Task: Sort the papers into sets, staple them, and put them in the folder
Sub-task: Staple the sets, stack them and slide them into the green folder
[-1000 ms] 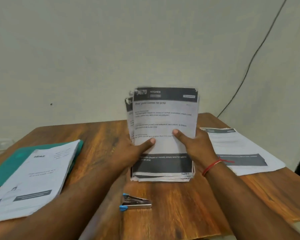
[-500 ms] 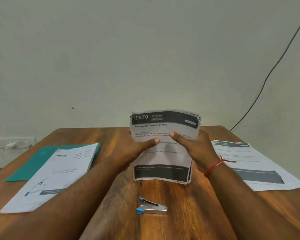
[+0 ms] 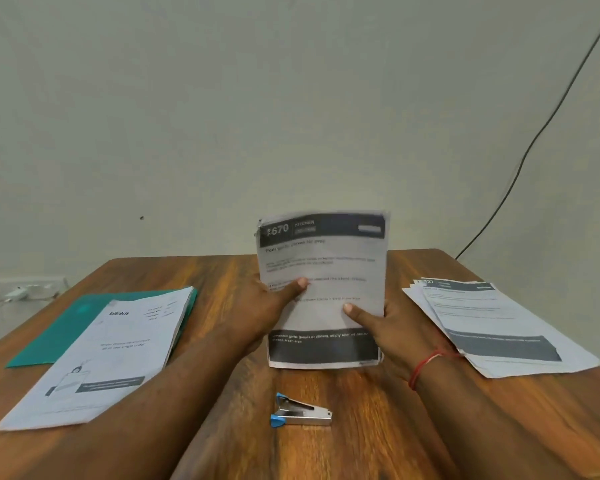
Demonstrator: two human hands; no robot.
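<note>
A set of printed papers [image 3: 326, 268] with dark header and footer bands stands upright on its bottom edge at the table's middle. My left hand [image 3: 271, 306] grips its left side, thumb on the front page. My right hand [image 3: 388, 327] grips its right side, thumb lower on the page. A small silver stapler [image 3: 300, 412] with blue ends lies on the table in front of the set. A green folder [image 3: 66, 327] lies at the left, partly under a white paper set [image 3: 101, 355]. Another paper pile [image 3: 499, 323] lies at the right.
The wooden table [image 3: 361, 427] reaches to a pale wall. A black cable [image 3: 534, 140] runs down the wall at the right. A white socket strip [image 3: 21, 289] sits low on the wall at the left.
The loose, uneven sheets have been squared into one neat set. The set dropped lower between my hands and then rose a little; my right thumb now sits lower than my left.
</note>
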